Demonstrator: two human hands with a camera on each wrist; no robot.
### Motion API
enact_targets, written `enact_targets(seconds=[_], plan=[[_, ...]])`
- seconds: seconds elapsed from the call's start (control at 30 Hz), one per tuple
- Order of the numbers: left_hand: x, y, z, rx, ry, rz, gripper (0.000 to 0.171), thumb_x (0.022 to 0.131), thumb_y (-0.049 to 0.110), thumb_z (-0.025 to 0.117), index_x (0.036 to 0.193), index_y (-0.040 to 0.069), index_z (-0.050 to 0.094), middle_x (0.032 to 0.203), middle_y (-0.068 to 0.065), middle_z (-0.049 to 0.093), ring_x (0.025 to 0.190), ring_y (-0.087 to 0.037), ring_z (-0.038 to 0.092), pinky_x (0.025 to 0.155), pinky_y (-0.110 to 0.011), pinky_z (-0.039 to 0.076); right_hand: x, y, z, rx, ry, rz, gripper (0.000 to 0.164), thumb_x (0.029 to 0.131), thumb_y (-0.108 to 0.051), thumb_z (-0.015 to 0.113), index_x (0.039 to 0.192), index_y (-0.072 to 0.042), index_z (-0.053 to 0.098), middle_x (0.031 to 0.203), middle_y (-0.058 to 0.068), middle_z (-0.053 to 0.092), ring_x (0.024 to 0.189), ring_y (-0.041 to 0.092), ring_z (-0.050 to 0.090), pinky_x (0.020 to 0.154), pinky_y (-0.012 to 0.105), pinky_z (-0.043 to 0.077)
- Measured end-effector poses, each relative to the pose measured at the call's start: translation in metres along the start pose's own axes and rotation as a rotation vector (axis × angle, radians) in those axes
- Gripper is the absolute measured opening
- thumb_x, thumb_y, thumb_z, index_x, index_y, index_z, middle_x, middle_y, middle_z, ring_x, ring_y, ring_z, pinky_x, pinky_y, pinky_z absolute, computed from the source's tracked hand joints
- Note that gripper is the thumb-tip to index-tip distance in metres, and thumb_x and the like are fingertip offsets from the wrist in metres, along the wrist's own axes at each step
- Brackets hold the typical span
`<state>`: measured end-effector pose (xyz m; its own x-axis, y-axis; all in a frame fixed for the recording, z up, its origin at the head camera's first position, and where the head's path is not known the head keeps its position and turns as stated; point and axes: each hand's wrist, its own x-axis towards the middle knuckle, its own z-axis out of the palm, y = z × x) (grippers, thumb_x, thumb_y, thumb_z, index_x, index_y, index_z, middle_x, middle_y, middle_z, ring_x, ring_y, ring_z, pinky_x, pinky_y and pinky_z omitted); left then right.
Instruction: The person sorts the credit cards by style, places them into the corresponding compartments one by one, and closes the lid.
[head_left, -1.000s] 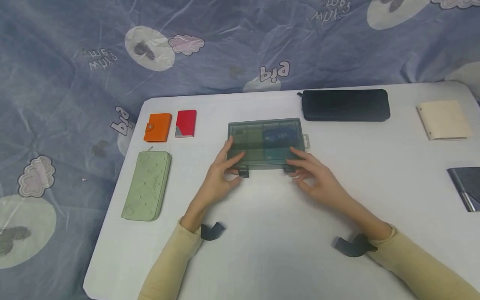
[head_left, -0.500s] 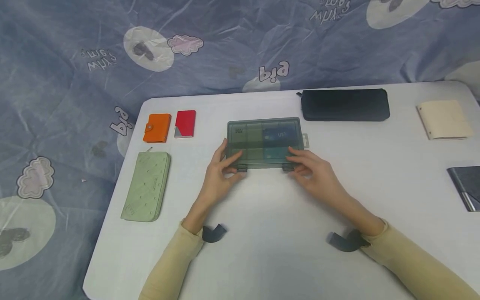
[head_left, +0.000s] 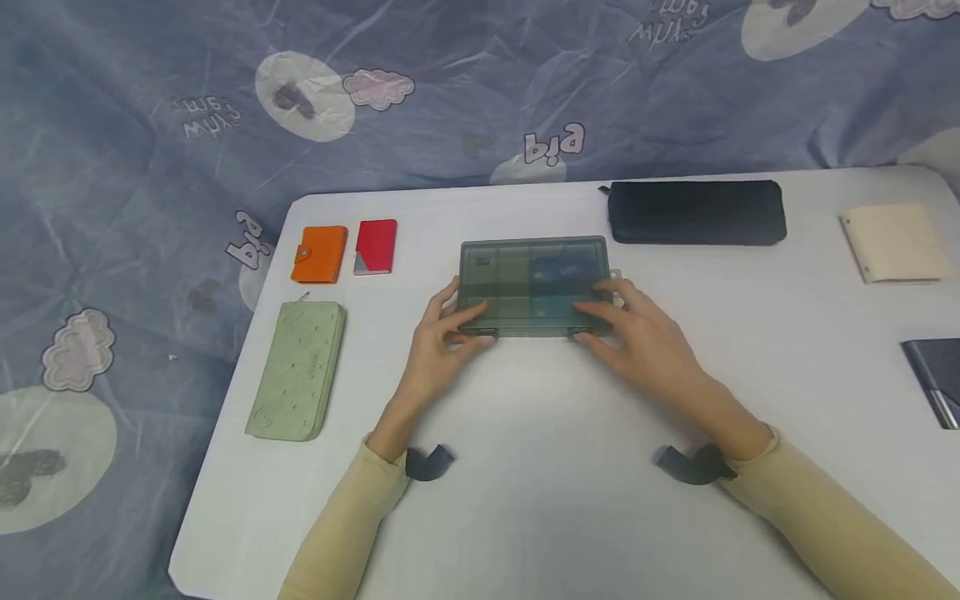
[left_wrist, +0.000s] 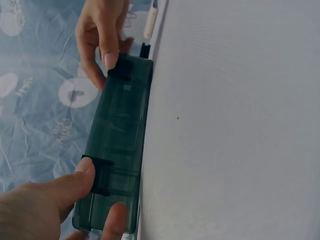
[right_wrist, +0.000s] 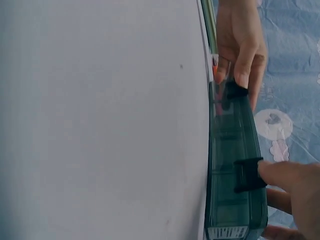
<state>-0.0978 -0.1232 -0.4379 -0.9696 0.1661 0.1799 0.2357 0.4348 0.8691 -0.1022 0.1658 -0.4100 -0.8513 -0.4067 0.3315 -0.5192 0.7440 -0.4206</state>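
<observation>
A translucent green plastic compartment box [head_left: 517, 292] lies on the white table, its lid down. Through the lid show a blue card-like item on the right and greenish compartments on the left. My left hand [head_left: 433, 350] holds the box's near left corner, fingertips on the lid and side. In the left wrist view its thumb presses a dark latch [left_wrist: 103, 176] flat against the front wall. At the near right corner my right hand [head_left: 651, 343] holds the box likewise, its thumb on the other latch [right_wrist: 249, 175]. Some fingers are hidden behind the box's sides.
Left on the table [head_left: 540, 500] lie an orange card holder [head_left: 320, 254], a red notebook-like case [head_left: 375, 247] and a green zip wallet [head_left: 298, 371]. A black pouch [head_left: 697, 212] lies behind the box. A cream holder [head_left: 896, 242] and a dark wallet-like item [head_left: 933, 379] are at right.
Both front latches, hanging outward a second ago, now sit up against the box. The thumbs have moved in onto them. The right hand's fingers have shifted slightly on the lid's right side.
</observation>
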Motion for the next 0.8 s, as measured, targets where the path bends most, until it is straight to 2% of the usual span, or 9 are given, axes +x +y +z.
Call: enact_targets(seconds=[0.1, 0.2, 0.3, 0.6, 0.8], plan=[[0.001, -0.002, 0.000, -0.005, -0.001, 0.013, 0.049, 0.072, 0.015, 0.079, 0.120, 0.015, 0.064, 0.152, 0.002, 0.023, 0.129, -0.015, 0.042, 0.075, -0.019, 0.051, 0.001, 0.008, -0.001, 0.018, -0.022, -0.015, 0.044, 0.078, -0.035, 0.073, 0.118, -0.019, 0.065, 0.143, 0.009, 0.041, 0.119, 0.033, 0.045, 0.089, 0.047, 0.042], [0.001, -0.002, 0.001, -0.011, 0.006, 0.023, 0.048, 0.073, 0.017, 0.078, 0.119, 0.016, 0.065, 0.151, 0.002, 0.025, 0.127, -0.015, 0.045, 0.075, -0.020, 0.052, 0.001, 0.013, -0.001, 0.040, -0.060, -0.023, 0.049, 0.079, -0.036, 0.072, 0.123, -0.017, 0.061, 0.146, 0.007, 0.038, 0.132, 0.037, 0.034, 0.101, 0.052, 0.034], [0.001, -0.002, 0.002, -0.023, 0.011, 0.027, 0.046, 0.075, 0.018, 0.077, 0.118, 0.016, 0.065, 0.151, 0.002, 0.026, 0.124, -0.015, 0.047, 0.075, -0.021, 0.052, 0.002, 0.014, -0.003, 0.031, -0.069, -0.026, 0.052, 0.079, -0.037, 0.073, 0.124, -0.016, 0.060, 0.144, 0.008, 0.041, 0.131, 0.036, 0.037, 0.101, 0.050, 0.035], [0.002, -0.004, 0.001, -0.058, 0.008, 0.007, 0.045, 0.075, 0.017, 0.077, 0.118, 0.017, 0.065, 0.151, 0.003, 0.026, 0.123, -0.014, 0.048, 0.077, -0.021, 0.052, 0.002, 0.010, -0.001, -0.028, -0.026, -0.045, 0.047, 0.078, -0.034, 0.074, 0.119, -0.014, 0.063, 0.139, 0.011, 0.048, 0.123, 0.036, 0.046, 0.088, 0.051, 0.045], [-0.001, -0.006, -0.002, -0.043, -0.001, 0.025, 0.046, 0.075, 0.017, 0.077, 0.119, 0.014, 0.064, 0.151, 0.001, 0.025, 0.122, -0.018, 0.048, 0.074, -0.023, 0.053, 0.000, 0.013, -0.003, 0.022, -0.105, -0.024, 0.051, 0.082, -0.035, 0.070, 0.127, -0.017, 0.057, 0.147, 0.004, 0.038, 0.131, 0.031, 0.039, 0.097, 0.050, 0.039]])
